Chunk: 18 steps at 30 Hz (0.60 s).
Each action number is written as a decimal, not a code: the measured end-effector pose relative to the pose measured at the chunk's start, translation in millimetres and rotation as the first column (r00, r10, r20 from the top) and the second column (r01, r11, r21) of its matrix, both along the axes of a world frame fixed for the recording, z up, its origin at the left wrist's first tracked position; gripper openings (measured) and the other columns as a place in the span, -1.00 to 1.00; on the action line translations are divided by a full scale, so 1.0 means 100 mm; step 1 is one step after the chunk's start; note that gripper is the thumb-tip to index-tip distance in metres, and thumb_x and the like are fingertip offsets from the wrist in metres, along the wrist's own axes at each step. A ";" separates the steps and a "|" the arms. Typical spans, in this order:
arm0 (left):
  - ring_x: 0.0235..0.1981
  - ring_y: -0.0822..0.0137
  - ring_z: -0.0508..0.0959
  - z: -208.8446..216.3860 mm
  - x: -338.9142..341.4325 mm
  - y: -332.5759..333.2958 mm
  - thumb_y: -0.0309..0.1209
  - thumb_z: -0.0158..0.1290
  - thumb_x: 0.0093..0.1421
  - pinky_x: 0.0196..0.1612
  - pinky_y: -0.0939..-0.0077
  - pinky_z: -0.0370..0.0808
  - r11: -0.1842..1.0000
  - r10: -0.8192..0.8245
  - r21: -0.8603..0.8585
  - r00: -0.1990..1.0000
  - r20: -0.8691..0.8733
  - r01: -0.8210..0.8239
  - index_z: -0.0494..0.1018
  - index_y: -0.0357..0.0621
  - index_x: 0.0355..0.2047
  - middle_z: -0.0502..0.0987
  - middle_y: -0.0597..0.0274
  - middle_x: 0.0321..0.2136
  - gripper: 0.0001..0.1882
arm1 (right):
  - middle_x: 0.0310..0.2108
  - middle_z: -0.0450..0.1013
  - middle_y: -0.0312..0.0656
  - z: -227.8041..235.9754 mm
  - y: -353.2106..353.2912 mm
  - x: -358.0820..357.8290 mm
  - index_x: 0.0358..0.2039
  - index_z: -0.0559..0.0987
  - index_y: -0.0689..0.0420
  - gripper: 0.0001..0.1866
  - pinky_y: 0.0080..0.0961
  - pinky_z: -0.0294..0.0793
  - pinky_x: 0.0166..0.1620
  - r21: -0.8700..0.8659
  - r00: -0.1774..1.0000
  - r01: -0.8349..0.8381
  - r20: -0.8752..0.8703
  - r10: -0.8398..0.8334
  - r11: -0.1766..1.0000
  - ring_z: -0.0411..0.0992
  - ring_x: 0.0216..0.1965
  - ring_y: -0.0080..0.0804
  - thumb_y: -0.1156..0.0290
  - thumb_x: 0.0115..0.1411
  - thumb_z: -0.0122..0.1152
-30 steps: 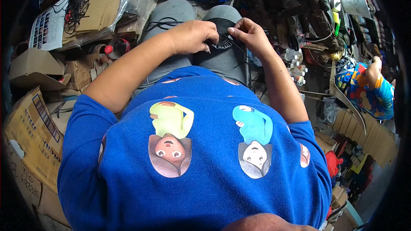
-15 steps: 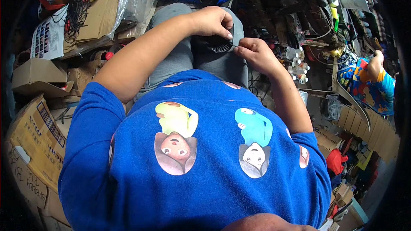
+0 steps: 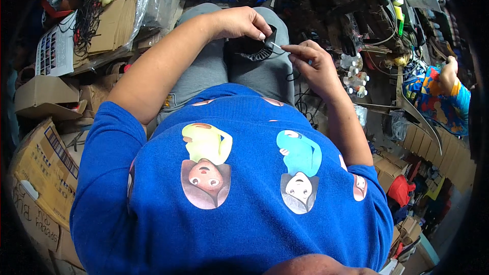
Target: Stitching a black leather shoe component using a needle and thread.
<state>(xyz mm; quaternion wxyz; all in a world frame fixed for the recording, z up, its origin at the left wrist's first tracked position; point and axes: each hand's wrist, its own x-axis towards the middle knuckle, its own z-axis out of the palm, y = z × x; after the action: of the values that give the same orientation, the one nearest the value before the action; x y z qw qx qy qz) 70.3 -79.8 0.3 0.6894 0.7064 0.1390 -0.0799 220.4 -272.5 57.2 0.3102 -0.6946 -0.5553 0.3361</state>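
Observation:
On my grey-trousered lap lies a black piece (image 3: 258, 55) with a ridged, curved edge, perhaps part of a shoe. My left hand (image 3: 245, 23) pinches its upper part between thumb and fingers. To its right, my right hand (image 3: 313, 63) has its index finger and thumb held toward the piece. At that fingertip shows a thin pale needle-like stick (image 3: 276, 46), its far end against the black piece. A dark thread (image 3: 291, 76) loops beside the right thumb. Exactly how the stick is gripped is too small to tell.
Clear plastic sheeting (image 3: 153, 5) and flattened cardboard (image 3: 116, 18) lie at the far left. A small open box (image 3: 46, 97) stands at the left. Several small clear bottles (image 3: 356, 79) are on the right. Another person's hand (image 3: 448, 75) shows at the far right.
My right hand has moved slightly right, away from the black piece, and its fingers have straightened; the pale stick shows more. My left hand has shifted a little left.

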 end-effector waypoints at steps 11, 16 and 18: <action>-0.18 0.46 0.46 0.03 0.01 0.02 -0.48 0.05 0.04 -0.05 0.62 0.34 0.992 -0.114 0.057 0.993 -0.036 0.116 0.45 -0.25 -0.04 0.53 0.21 -0.20 -0.59 | -0.54 0.32 -0.16 0.01 0.12 -0.02 -0.28 0.63 0.10 -0.76 -0.47 0.38 -0.41 -0.093 0.985 -0.013 0.171 0.028 0.996 0.38 -0.53 -0.35 0.52 -0.01 0.12; -0.16 0.43 0.46 -0.01 0.02 0.03 -0.49 0.04 0.04 -0.03 0.60 0.33 0.989 -0.121 0.080 0.992 -0.043 0.124 0.44 -0.25 -0.04 0.53 0.19 -0.18 -0.58 | -0.53 0.34 -0.15 0.03 0.15 -0.03 -0.29 0.63 0.11 -0.74 -0.45 0.40 -0.40 -0.112 0.978 -0.023 0.203 0.045 0.993 0.39 -0.52 -0.34 0.51 -0.03 0.09; -0.16 0.44 0.46 0.01 0.03 0.03 -0.50 0.04 0.03 -0.03 0.60 0.33 0.988 -0.119 0.090 0.992 -0.053 0.123 0.44 -0.25 -0.04 0.53 0.19 -0.18 -0.58 | -0.53 0.34 -0.14 0.03 0.16 -0.02 -0.30 0.63 0.12 -0.74 -0.46 0.40 -0.40 -0.115 0.982 -0.022 0.186 0.043 0.993 0.40 -0.52 -0.33 0.50 -0.04 0.09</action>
<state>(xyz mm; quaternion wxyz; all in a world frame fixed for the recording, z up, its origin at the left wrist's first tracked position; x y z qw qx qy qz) 73.4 -77.1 1.1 0.6462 0.7428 0.1157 -0.1317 217.9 -256.4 60.5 0.2111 -0.7304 -0.5737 0.3046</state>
